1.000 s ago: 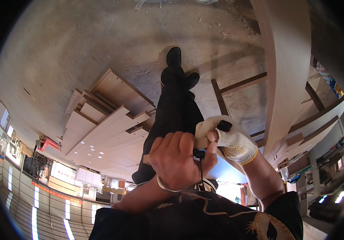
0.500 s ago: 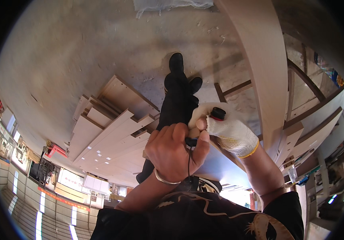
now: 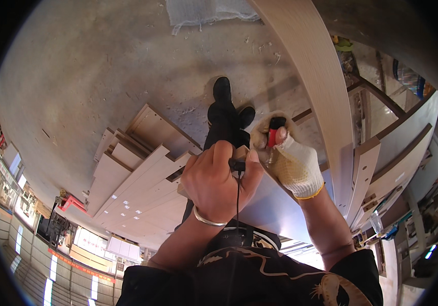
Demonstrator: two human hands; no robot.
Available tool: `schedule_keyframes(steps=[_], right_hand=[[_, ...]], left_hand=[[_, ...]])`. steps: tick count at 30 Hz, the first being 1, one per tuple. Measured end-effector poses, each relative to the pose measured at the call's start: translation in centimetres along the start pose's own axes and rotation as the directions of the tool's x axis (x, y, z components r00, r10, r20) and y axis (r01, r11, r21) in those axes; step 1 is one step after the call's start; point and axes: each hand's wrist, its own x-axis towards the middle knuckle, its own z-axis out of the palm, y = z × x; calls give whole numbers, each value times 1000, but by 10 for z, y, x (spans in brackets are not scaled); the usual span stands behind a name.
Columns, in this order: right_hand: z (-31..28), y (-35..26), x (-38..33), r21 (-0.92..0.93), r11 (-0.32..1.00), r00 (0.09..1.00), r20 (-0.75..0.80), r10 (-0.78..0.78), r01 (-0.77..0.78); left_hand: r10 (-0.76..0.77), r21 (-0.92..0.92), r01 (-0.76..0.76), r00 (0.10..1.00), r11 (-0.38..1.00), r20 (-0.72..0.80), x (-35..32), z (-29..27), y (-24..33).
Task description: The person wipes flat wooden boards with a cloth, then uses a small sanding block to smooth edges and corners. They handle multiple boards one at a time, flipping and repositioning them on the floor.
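**Hands closed together on a small corded tool above the workshop floor**

Concrete floor (image 3: 101, 76) fills most of the view, dusty and scattered with chips, with a sheet of pale wrapping (image 3: 209, 11) at its far edge. A long pale board (image 3: 326, 97) runs from the far middle down the right side, and beyond it more panels (image 3: 397, 153) stand on edge in a frame. Left of the person's black shoes (image 3: 226, 109) a stack of flat panels (image 3: 137, 178) lies on the floor, some with rows of small drilled holes; these look already cut and prepared, while nothing shows any of them joined yet, so I judge the work to be at an early or middle stage.

Nearer, the left hand (image 3: 218, 181), bare with a metal bangle (image 3: 206, 220) at the wrist, is curled tightly shut around a small dark tool (image 3: 237, 166), whose thin black cord (image 3: 237, 199) drops towards the body. The right hand (image 3: 288, 160), in a cream knitted glove, is also closed, pinching a red and black piece (image 3: 274, 133) between thumb and fingers. Both hands touch each other, so the tool lies right between them, directly above the legs. What exactly the tool is cannot be told.
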Motion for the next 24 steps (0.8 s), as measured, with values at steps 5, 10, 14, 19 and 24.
schedule_keyframes(steps=[5, 10, 14, 19, 24], right_hand=[[0, -2, -11, -97, 995, 998, -61, -36, 29], [-1, 0, -20, -338, 937, 984, -117, -138, 91], [0, 2, -21, -441, 888, 979, -83, -185, 131], [3, -3, -30, -534, 829, 969, -68, -237, 165], [5, -7, -34, -719, 662, 963, 38, -268, 212]], left_hand=[[26, -8, -26, 999, 1000, -38, -1, 3, 0], [19, -11, -20, 999, 1000, -42, -2, 6, -1], [62, -55, -65, 997, 996, -46, -2, 5, -2], [170, -308, -129, 980, 943, 109, 2, -13, -12], [322, -574, 33, 801, 818, 505, 24, -35, -41]])
